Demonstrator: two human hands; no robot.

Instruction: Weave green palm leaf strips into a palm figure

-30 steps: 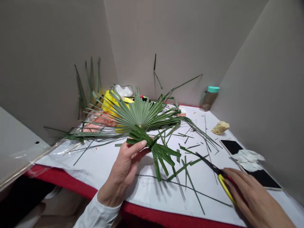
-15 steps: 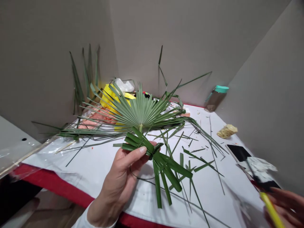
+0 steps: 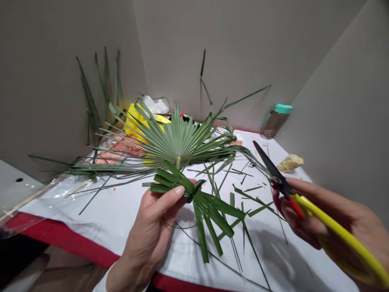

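My left hand (image 3: pixel 161 215) pinches a tied bundle of green palm leaf strips (image 3: pixel 212 207) at its knotted middle, thumb on top. The strips fan out on both sides of the knot, with cut ends toward the lower right. At the right, my right hand (image 3: pixel 331 219) grips scissors (image 3: pixel 328 223) with yellow and red handles. Their dark blades lie together and point up and left, apart from the bundle. Behind the bundle a large fan palm leaf (image 3: pixel 179 138) spreads over the table.
Loose leaf strips and scraps (image 3: pixel 243 190) litter the white tablecloth (image 3: pixel 112 227). A bottle with a turquoise lid (image 3: pixel 276 121) stands against the back right wall. Nearby lies a pale, rough lump (image 3: pixel 290 163). A yellow bag (image 3: pixel 132 121) and a pink packet (image 3: pixel 118 150) lie behind the leaf.
My right hand has come up from the lower right edge with the scissors, whose blades now show over the table. My left hand still holds the leaf bundle in nearly the same place.
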